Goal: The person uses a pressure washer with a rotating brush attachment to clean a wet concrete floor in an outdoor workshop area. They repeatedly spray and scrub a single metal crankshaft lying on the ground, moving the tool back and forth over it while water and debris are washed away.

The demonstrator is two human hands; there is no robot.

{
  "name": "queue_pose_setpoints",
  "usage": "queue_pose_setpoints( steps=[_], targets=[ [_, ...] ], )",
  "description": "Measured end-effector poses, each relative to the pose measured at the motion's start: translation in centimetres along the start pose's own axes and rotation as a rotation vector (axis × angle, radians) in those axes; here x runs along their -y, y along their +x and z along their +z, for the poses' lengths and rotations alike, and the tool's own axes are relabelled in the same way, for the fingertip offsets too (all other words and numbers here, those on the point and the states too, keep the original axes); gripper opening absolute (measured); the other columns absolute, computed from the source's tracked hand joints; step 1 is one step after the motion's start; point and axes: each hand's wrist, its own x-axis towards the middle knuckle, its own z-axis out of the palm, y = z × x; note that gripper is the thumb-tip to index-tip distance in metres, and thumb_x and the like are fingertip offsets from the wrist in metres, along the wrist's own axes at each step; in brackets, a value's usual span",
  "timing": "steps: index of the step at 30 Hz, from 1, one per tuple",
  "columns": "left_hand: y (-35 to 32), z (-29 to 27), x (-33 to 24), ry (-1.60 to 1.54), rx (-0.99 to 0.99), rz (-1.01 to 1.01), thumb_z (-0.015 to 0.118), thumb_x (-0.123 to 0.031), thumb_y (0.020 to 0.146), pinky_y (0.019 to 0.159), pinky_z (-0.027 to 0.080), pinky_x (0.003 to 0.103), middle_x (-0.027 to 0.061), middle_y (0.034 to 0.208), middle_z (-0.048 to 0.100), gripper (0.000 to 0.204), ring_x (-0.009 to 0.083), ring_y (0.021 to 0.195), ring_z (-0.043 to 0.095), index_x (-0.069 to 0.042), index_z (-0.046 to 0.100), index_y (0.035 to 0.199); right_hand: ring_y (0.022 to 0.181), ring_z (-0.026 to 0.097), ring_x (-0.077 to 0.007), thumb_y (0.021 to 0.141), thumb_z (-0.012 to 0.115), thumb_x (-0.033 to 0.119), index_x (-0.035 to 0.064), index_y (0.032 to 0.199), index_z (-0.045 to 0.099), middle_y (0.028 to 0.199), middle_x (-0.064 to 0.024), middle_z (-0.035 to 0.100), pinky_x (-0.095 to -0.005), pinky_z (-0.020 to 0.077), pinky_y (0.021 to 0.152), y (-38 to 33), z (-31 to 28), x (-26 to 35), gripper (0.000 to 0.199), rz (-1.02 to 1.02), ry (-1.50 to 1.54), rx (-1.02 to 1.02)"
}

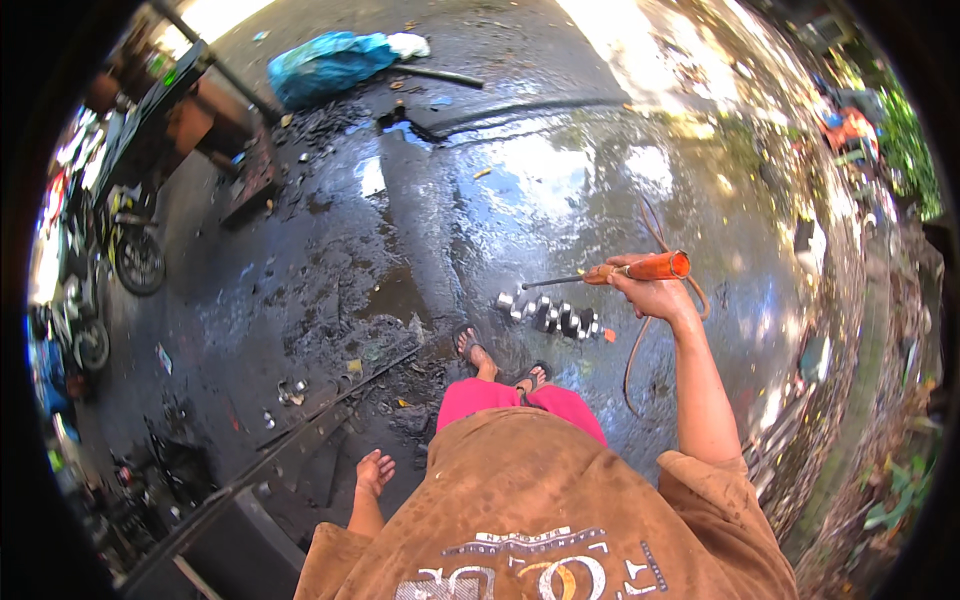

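My right hand (pixel 655 292) is raised in front of me and grips an orange-handled spray gun (pixel 640 269) with a thin dark metal nozzle pointing left; a brown hose (pixel 640 350) loops down from it. Below the tool, a metal crankshaft (pixel 553 317) lies on the wet dark ground just ahead of my sandalled feet (pixel 500 365). My left hand (pixel 373 470) hangs low at my side, fingers loosely apart, holding nothing. I wear a brown shirt and pink shorts.
Wet, oily concrete (pixel 520 180) spreads ahead. A blue tarp bundle (pixel 325 62) lies at the far top. Motorbikes (pixel 130 250) stand at the left. A dark metal rail (pixel 300 430) and scattered scrap lie near my left foot. Plants edge the right side.
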Motion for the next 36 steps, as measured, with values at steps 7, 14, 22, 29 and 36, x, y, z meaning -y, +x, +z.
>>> queue_pose_setpoints(
  steps=[7, 14, 22, 29, 36],
  targets=[
    [-0.1, 1.4, -4.5, 0.152, 0.000, 0.079, 0.053, -0.028, 0.096, 0.073, 0.052, 0.039, 0.0099, 0.109, 0.061, 0.035, 0.0238, 0.088, 0.064, -0.011, 0.046, 0.126, 0.050, 0.059, -0.0135, 0.085, 0.065, 0.032, 0.0098, 0.117, 0.066, 0.085, -0.0063, 0.071, -0.0313, 0.0492, 0.047, -6.3, 0.7, -7.9, 0.039, 0.134, 0.034, 0.005],
    [-0.8, 2.3, -2.1, 0.209, 0.030, 0.132, 0.053, -0.027, 0.096, 0.069, 0.052, 0.039, 0.0086, 0.103, 0.062, 0.033, 0.0231, 0.083, 0.064, -0.011, 0.048, 0.124, 0.083, 0.067, -0.0252, 0.088, 0.062, 0.031, 0.0111, 0.112, 0.068, 0.102, -0.0087, 0.070, -0.0356, 0.0540, 0.076, -12.5, 4.4, -17.0, 0.032, -0.056, 0.021, -0.123],
    [-2.2, 1.1, 7.6, 0.228, 0.009, 0.109, 0.051, -0.027, 0.097, 0.067, 0.052, 0.039, 0.0094, 0.103, 0.062, 0.035, 0.0240, 0.080, 0.063, -0.011, 0.047, 0.127, 0.097, 0.067, -0.0277, 0.086, 0.066, 0.026, 0.0068, 0.108, 0.068, 0.106, -0.0112, 0.070, -0.0358, 0.0524, 0.086, -20.8, 7.6, -27.2, 0.030, -0.051, 0.239, -0.377],
    [1.7, -4.7, 14.9, 0.272, 0.027, 0.075, 0.051, -0.025, 0.096, 0.072, 0.054, 0.044, 0.0152, 0.108, 0.063, 0.039, 0.0295, 0.087, 0.064, -0.008, 0.045, 0.131, 0.047, 0.054, -0.0113, 0.089, 0.064, 0.021, 0.0050, 0.119, 0.063, 0.074, -0.0050, 0.065, -0.0268, 0.0439, 0.044, -26.9, 9.9, -35.1, 0.034, 0.023, 0.299, -0.560],
    [3.5, -4.5, 13.2, 0.282, 0.100, 0.099, 0.051, -0.023, 0.096, 0.077, 0.055, 0.048, 0.0182, 0.109, 0.062, 0.041, 0.0328, 0.091, 0.064, -0.006, 0.044, 0.132, 0.041, 0.048, -0.0079, 0.090, 0.063, 0.019, 0.0046, 0.121, 0.061, 0.061, -0.0010, 0.054, -0.0255, 0.0400, 0.037, -32.1, 9.5, -37.4, 0.034, 0.313, 0.644, -0.623]
  ],
)
